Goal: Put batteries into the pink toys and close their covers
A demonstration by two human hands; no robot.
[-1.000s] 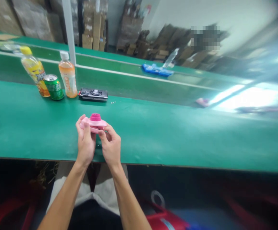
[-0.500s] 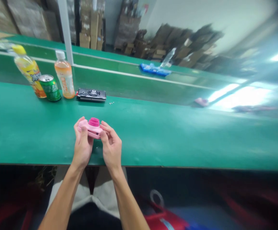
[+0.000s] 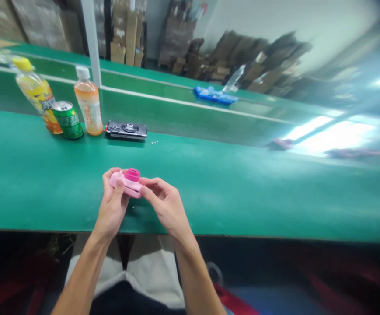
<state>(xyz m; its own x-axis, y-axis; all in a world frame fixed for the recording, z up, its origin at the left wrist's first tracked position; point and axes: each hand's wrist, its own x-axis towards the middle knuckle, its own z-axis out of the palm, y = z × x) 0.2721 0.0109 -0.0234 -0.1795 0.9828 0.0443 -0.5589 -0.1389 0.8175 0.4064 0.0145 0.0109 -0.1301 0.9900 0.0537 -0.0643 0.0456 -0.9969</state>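
A pink toy camera (image 3: 126, 183) with a darker pink lens barrel is held just above the green tabletop, near the front edge. My left hand (image 3: 113, 205) is closed around its left end, thumb on the near side. At the right end, the fingers and thumb of my right hand (image 3: 165, 203) pinch the casing. A dark gap runs along the camera's near side, close to my right thumb. Beyond my hands a black and silver camera-like device (image 3: 126, 130) lies on the table. Several tiny pale pieces (image 3: 155, 142) lie to its right.
At the back left stand a yellow-capped drink bottle (image 3: 39, 96), a green can (image 3: 67, 120) and an orange drink bottle (image 3: 88, 103). A white post (image 3: 92, 43) rises behind them. Farther off are a blue tray (image 3: 214, 95) and stacked cardboard boxes (image 3: 124, 39).
The pink camera has shifted slightly nearer and to the right, and its near-side gap looks narrower. My right hand has swung outward, its wrist farther right, still gripping the camera's end.
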